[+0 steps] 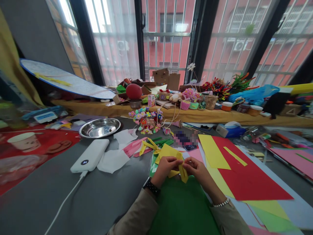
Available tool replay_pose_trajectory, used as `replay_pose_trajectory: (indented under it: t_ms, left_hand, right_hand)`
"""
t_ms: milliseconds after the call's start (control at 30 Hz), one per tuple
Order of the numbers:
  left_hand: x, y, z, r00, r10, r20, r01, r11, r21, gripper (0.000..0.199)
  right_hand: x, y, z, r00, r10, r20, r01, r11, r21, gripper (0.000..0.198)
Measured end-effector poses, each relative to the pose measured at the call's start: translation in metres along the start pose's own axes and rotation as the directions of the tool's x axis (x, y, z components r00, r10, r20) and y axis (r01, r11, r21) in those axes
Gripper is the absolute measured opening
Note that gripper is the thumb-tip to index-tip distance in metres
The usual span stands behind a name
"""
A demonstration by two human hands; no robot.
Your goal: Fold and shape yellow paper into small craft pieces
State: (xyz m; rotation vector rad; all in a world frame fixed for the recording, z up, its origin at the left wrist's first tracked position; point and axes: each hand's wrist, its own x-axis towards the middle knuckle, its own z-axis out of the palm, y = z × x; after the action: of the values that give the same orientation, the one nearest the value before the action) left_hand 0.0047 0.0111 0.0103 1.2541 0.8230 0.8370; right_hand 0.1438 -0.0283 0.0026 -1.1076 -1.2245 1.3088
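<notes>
Between my two hands is a folded piece of yellow paper (183, 173), its lower end hanging down in a point. My left hand (168, 165), with a dark watch on the wrist, pinches it from the left. From the right, the fingertips of my right hand (195, 167) close on its edge. Below them lies a green sheet (181, 205). Just behind my left hand sit more yellow paper (167, 150) and folded yellow strips (144, 147), with green strips (163, 142) beside them. The exact fold under my fingertips is hidden.
Left of me are a white power bank (91, 156) with a cable, white tissue (111, 160) and a metal plate (99, 128). Red paper (251, 173) and yellow sheets (214, 151) lie to the right. A phone (190, 147) is ahead. Crafts crowd the window ledge (110, 109).
</notes>
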Motion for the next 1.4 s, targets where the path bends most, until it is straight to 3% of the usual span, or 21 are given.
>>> replay_pose_trajectory:
  t_ms: [567, 733, 933, 1100, 1233, 1400]
  left_hand:
    - [0.002, 0.002, 0.001, 0.999, 0.048, 0.015, -0.048, 0.999, -0.009, 0.031]
    - [0.005, -0.004, 0.0, 0.999, 0.046, -0.006, -0.046, 0.999, -0.003, 0.038]
    - [0.006, -0.012, 0.002, 0.971, 0.168, 0.168, -0.184, 0.979, 0.085, 0.061]
    - [0.005, -0.011, 0.001, 0.975, 0.202, 0.089, -0.213, 0.967, 0.137, 0.042]
    - [0.005, -0.009, 0.0, 0.984, 0.171, 0.042, -0.176, 0.965, 0.195, 0.038]
    - [0.006, -0.007, -0.003, 0.976, 0.216, 0.011, -0.208, 0.923, 0.324, 0.036]
  right_hand:
    - [0.0, -0.003, -0.001, 0.996, -0.067, -0.05, 0.06, 0.989, -0.136, 0.025]
    - [0.001, -0.001, -0.004, 0.987, -0.102, -0.122, 0.078, 0.979, -0.187, 0.023]
    - [0.002, 0.005, -0.006, 0.979, -0.086, -0.186, 0.076, 0.995, -0.062, 0.025]
    - [0.004, 0.005, -0.007, 0.985, -0.064, -0.16, 0.054, 0.996, -0.065, 0.029]
    - [0.005, 0.002, -0.01, 0.965, -0.113, -0.237, 0.099, 0.993, -0.067, 0.036]
    - [0.002, 0.0, -0.018, 0.961, -0.183, -0.208, 0.137, 0.967, -0.215, 0.034]
